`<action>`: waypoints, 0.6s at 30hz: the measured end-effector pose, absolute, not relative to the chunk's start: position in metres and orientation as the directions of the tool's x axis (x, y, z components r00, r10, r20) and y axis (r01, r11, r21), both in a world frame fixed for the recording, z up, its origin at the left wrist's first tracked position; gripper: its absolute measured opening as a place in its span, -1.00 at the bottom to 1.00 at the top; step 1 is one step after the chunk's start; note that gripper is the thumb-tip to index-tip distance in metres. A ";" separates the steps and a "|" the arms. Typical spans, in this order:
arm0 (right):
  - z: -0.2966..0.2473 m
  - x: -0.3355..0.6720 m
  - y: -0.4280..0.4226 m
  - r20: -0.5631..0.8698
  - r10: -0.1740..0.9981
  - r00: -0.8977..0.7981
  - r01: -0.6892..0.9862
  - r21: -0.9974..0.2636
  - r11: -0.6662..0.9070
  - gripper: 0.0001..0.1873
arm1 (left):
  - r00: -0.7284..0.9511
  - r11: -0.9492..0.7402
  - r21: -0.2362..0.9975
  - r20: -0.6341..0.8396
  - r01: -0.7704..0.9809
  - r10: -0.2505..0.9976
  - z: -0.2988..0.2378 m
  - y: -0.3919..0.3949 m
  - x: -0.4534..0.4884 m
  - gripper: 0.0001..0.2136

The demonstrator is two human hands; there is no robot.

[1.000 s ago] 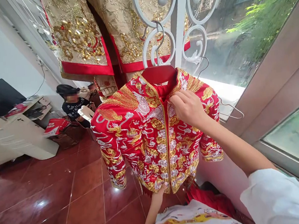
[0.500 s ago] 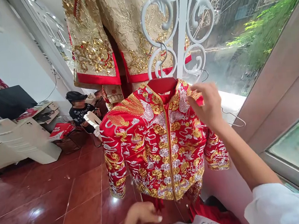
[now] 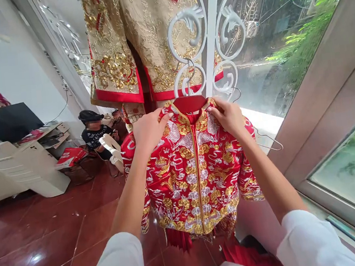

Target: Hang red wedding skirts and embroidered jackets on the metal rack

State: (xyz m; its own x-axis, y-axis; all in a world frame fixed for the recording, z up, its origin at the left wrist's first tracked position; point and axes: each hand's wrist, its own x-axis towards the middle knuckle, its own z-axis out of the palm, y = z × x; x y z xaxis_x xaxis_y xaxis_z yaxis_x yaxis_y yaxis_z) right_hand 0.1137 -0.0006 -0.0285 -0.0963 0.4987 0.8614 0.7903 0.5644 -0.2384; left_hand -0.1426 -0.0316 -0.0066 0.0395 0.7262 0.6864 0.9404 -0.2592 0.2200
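A red jacket with gold and silver embroidery hangs in front of me on a red hanger, its metal hook caught on a white scrollwork rack. The front zip is closed up to the collar. My left hand grips the shoulder on the left of the collar, thumb on the front and the other fingers behind. On the other shoulder my right hand pinches the cloth close to the collar. The fingertips behind the fabric are hidden.
Behind the jacket hangs a gold-beaded garment with red trim. A window stands at the right, a loose wire hanger beside it. At the left are a person sitting, a white desk and a monitor.
My left hand has risen from below the jacket to its left shoulder. My right hand has closed on the right shoulder near the collar.
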 end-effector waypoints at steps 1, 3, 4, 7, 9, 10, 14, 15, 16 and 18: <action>-0.029 0.110 -0.002 0.875 0.482 -0.049 0.789 -0.262 0.556 -0.72 | 0.005 -0.255 0.249 0.708 0.934 0.706 -0.010 -0.030 -0.142 -0.46; -0.029 0.103 -0.005 0.897 0.440 0.033 0.766 -0.306 0.566 -0.68 | -0.061 -0.281 0.309 0.763 0.909 0.643 -0.014 -0.029 -0.140 -0.48; -0.029 0.099 -0.007 0.910 0.408 0.072 0.752 -0.319 0.577 -0.64 | -0.086 -0.306 0.332 0.790 0.892 0.607 -0.015 -0.029 -0.138 -0.48; -0.029 0.091 -0.014 0.941 0.308 0.143 0.723 -0.312 0.616 -0.56 | -0.117 -0.379 0.350 0.847 0.856 0.518 -0.013 -0.029 -0.135 -0.48; -0.027 0.089 -0.017 0.946 0.277 0.169 0.704 -0.312 0.638 -0.52 | -0.110 -0.418 0.367 0.845 0.831 0.523 -0.009 -0.027 -0.136 -0.45; -0.025 0.089 -0.018 0.944 0.277 0.180 0.692 -0.322 0.646 -0.50 | -0.106 -0.436 0.383 0.837 0.815 0.537 -0.006 -0.026 -0.137 -0.42; -0.014 0.095 -0.019 0.935 0.325 0.141 0.648 -0.335 0.684 -0.44 | -0.064 -0.505 0.419 0.813 0.754 0.579 0.009 -0.026 -0.144 -0.44; -0.010 0.097 -0.020 0.935 0.335 0.113 0.638 -0.327 0.697 -0.44 | -0.045 -0.516 0.417 0.807 0.748 0.588 0.014 -0.029 -0.146 -0.45; -0.004 0.099 -0.022 0.935 0.343 0.087 0.627 -0.319 0.711 -0.43 | -0.027 -0.526 0.415 0.803 0.742 0.595 0.020 -0.033 -0.147 -0.45; 0.009 0.101 -0.026 0.940 0.334 0.068 0.607 -0.305 0.734 -0.41 | 0.001 -0.559 0.402 0.811 0.725 0.585 0.035 -0.043 -0.147 -0.45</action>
